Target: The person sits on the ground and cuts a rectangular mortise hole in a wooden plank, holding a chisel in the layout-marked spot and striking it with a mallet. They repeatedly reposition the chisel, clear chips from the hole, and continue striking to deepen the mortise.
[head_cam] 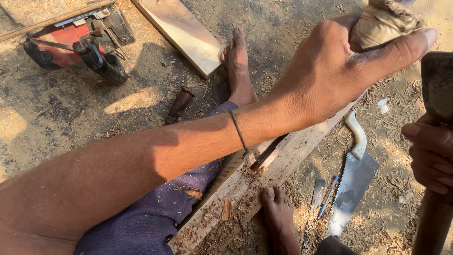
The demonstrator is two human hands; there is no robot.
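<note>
Head view, looking down at sandy ground strewn with chips. Left hand [330, 71] raised and clenched around the frayed top of a chisel handle [382, 21], thumb stretched out along it; blade mostly hidden behind hand and wrist, so its tip cannot be made out, though a dark notch [266, 156] cut into the beam sits just below. Right hand [432, 158] wrapped tight round a mallet [436, 141], shaft upright at the right edge, head above the fingers, held off to the side and well clear of the chisel. Beam [283, 165] lying flat on the ground, long axis running from lower left up toward upper right, pinned by a bare foot [278, 212] on its near edge and the other leg laid across it, apparently to keep it from shifting. Handsaw [351, 179] flat beside the beam, white grip pointing away, teeth toward the beam, with a blue pen [327, 197] just next to it. Farther off: a plank [181, 33], a red power saw [71, 42], a dark spare handle [179, 104].
</note>
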